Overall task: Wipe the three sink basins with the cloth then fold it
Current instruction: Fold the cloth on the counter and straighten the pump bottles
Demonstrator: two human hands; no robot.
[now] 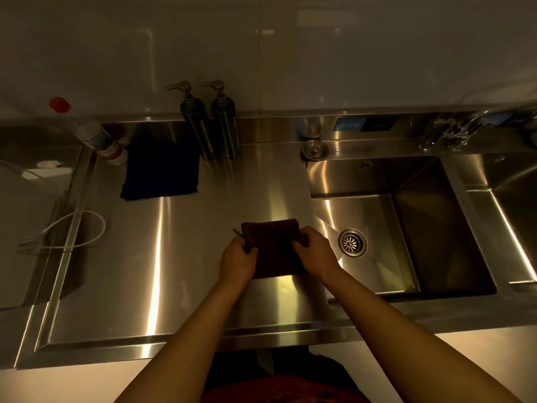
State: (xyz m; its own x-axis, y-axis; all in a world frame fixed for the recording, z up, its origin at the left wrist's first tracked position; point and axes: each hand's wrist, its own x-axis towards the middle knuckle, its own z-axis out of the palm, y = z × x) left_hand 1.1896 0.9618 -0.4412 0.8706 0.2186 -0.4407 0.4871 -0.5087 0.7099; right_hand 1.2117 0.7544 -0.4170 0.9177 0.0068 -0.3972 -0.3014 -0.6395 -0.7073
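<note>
A dark brown cloth, folded into a small rectangle, lies on the steel drainboard just left of the sink. My left hand grips its left edge, thumb on top. My right hand grips its right edge the same way. A shallow basin with a round drain lies right of my hands. Beside it sits a deeper basin, and part of a third basin shows at the far right.
A folded dark blue cloth lies at the back left. Two pump bottles stand against the wall, with a red-capped spray bottle further left. A sink plug and taps sit behind the basins. A white cable loops at left.
</note>
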